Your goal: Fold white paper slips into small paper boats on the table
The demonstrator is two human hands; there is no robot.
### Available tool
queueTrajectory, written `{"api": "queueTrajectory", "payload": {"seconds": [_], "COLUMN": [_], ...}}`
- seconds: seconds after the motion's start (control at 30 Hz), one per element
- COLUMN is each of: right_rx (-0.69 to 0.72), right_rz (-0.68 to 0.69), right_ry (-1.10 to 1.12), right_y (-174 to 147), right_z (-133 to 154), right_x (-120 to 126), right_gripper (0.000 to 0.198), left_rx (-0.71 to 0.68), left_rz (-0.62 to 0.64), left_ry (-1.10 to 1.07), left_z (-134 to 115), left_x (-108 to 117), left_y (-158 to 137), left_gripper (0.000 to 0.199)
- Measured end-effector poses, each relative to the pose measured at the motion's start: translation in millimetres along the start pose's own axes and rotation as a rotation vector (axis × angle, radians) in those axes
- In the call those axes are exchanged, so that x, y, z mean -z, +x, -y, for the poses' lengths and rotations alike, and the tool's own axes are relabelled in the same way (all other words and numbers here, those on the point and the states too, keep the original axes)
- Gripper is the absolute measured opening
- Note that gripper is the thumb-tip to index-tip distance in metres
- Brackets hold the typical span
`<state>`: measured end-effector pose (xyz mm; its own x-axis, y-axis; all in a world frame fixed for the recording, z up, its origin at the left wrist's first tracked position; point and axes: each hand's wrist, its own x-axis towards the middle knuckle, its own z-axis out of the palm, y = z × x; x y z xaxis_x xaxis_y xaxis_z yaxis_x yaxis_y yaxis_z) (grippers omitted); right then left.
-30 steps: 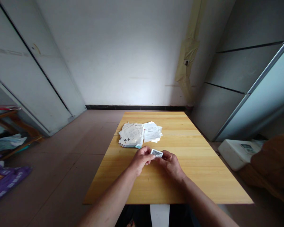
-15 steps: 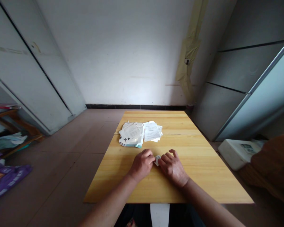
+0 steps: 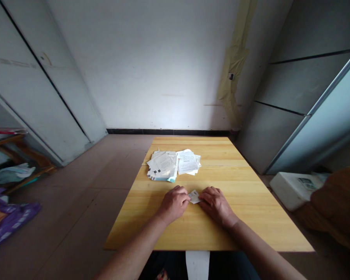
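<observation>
A small folded piece of white printed paper [image 3: 194, 196] lies just over the wooden table, between my two hands. My left hand [image 3: 176, 201] pinches its left corner, the fingers curled together. On the opposite side my right hand [image 3: 216, 203] has its thumb and fingers closed at the right corner. Farther back on the table sit a stack of printed papers [image 3: 163, 165] on the left and a smaller pile of printed sheets [image 3: 187, 162] beside it.
The pale wooden table [image 3: 245, 229] stands before a white wall. A white box [image 3: 288, 190] is on the floor at the right, near a grey cabinet [image 3: 280, 132]. At the left are a purple bag [image 3: 14, 225] and a low wooden shelf [image 3: 20, 149].
My right hand has moved slightly right and its raised index finger has come down. More of the small paper now shows between the hands. The piles of papers have stayed put.
</observation>
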<state>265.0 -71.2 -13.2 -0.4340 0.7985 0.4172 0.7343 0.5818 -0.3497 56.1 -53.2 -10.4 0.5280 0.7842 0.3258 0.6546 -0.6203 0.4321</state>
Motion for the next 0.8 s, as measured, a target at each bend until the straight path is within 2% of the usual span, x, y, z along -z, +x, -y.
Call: {"api": "queueTrajectory", "payload": {"seconds": [0.4, 0.63, 0.8], "right_rx": [-0.151, -0.297, -0.358], "right_rz": [-0.114, -0.137, -0.136], "right_ry": [0.171, 0.049, -0.050], "right_y": [-1, 4, 4], "right_z": [0, 6, 9], "right_x": [-6, -13, -17], "right_gripper": [0.016, 0.021, 0.021], "left_rx": [0.177, 0.295, 0.318], "left_rz": [-0.013, 0.038, 0.093], "left_ry": [-0.081, -0.063, 0.015], "left_z": [-2, -2, -6], "left_x": [-4, -5, -1], "left_y": [6, 13, 17], "left_gripper": [0.019, 0.015, 0.012]}}
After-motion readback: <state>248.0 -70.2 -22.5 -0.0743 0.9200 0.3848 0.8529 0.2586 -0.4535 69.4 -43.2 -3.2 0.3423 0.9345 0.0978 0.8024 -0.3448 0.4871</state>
